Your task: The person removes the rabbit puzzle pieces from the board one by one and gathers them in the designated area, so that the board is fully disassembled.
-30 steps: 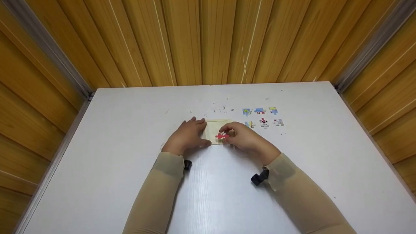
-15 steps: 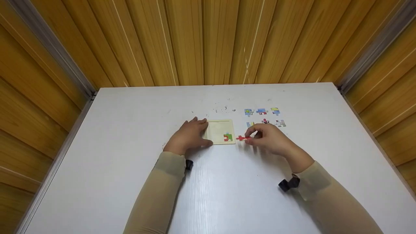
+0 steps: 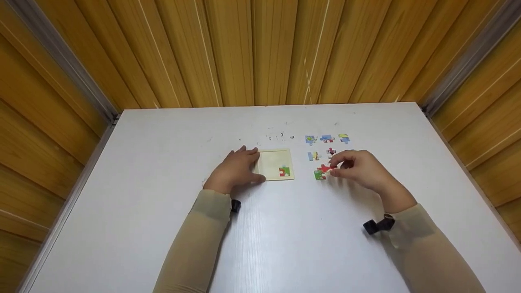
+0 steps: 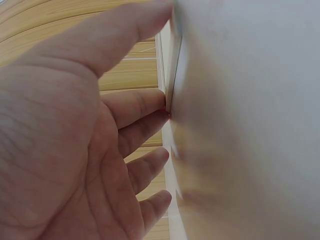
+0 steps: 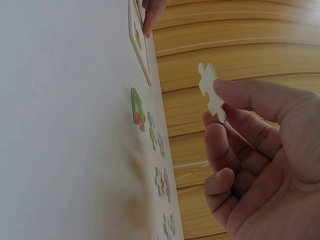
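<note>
My right hand pinches a red puzzle piece between thumb and fingers, off the table; its pale back faces the right wrist view. Beneath it on the table lies a green-and-red puzzle piece. At the middle of the table, my left hand holds the left side of a shallow wooden puzzle tray, thumb at the near corner and fingers at the far one. In the left wrist view, thumb and fingertips touch the tray's edge. One green-and-red piece sits in the tray's lower right corner.
Several other puzzle pieces lie in rows right of the tray, such as a blue one and a yellow-and-blue one. Part of the nearer row is behind my right hand. A wood-patterned wall rises behind the white table.
My right hand has carried the red piece rightward from over the tray to beside the loose pieces. The tray's corner piece came into view. My left hand stays at the tray.
</note>
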Available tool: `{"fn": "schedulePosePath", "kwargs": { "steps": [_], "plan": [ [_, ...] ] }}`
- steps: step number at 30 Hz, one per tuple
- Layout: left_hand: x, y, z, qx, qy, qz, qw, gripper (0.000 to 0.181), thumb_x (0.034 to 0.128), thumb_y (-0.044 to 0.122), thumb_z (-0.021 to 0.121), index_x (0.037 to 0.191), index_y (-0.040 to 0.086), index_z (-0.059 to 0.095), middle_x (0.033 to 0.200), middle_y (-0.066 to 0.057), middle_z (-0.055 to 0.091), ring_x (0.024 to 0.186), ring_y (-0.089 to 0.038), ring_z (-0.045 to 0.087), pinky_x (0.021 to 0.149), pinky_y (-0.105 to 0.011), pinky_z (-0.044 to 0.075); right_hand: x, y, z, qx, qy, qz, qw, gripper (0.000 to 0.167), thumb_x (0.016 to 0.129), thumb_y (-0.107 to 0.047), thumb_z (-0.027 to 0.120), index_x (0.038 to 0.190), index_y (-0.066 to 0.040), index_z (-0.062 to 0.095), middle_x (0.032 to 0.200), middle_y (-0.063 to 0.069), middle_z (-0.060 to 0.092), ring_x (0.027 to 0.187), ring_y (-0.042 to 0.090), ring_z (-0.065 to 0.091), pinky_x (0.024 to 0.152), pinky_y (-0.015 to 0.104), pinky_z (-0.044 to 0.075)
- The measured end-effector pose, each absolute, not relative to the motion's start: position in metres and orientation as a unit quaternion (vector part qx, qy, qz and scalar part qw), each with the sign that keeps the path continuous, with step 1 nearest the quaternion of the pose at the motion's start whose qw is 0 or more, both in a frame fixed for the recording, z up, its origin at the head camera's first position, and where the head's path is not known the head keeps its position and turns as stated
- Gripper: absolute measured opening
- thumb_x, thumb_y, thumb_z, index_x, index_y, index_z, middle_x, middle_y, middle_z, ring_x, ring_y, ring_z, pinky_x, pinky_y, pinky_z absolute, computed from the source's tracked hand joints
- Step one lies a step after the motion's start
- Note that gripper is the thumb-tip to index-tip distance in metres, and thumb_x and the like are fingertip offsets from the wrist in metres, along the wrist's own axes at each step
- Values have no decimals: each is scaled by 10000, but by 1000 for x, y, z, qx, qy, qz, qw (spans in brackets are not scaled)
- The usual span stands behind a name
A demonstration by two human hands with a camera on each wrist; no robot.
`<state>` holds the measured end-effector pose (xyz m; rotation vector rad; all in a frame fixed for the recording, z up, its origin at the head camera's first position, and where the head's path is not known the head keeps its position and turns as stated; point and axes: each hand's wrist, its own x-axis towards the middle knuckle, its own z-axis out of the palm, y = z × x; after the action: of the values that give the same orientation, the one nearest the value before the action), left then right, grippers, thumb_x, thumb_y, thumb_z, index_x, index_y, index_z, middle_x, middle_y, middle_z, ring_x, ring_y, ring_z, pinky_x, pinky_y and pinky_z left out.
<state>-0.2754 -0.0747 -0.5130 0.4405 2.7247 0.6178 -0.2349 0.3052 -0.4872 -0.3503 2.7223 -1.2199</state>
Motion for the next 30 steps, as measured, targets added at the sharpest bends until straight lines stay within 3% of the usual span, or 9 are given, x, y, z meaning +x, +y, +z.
{"fn": "schedulePosePath", "kwargs": {
  "steps": [11,21,30],
  "plan": [
    [-277,-75,-514,154,952,214,155,897,970,397,902,1729,159,487,1838,18,417,1793,-291,208,1479,-521,129,-245,332,-497,-107,915,-384,56,175,962,-160,900,1127,-107,874,1233,133,809,945,135,622,794,181,498],
    [-277,-75,-515,160,952,214,151,903,974,400,901,1725,126,482,1840,-13,413,1791,-311,204,1478,-532,117,-248,334,-502,-85,924,-359,99,193,956,-149,888,1144,-114,868,1188,132,787,1003,234,600,770,214,502],
    [-278,-75,-515,165,952,212,148,893,978,402,897,1720,117,491,1836,-30,422,1787,-328,218,1476,-546,128,-247,330,-503,-74,943,-304,115,309,935,-168,899,1233,-98,851,1132,142,742,1018,278,593,815,340,490]
  ]
}}
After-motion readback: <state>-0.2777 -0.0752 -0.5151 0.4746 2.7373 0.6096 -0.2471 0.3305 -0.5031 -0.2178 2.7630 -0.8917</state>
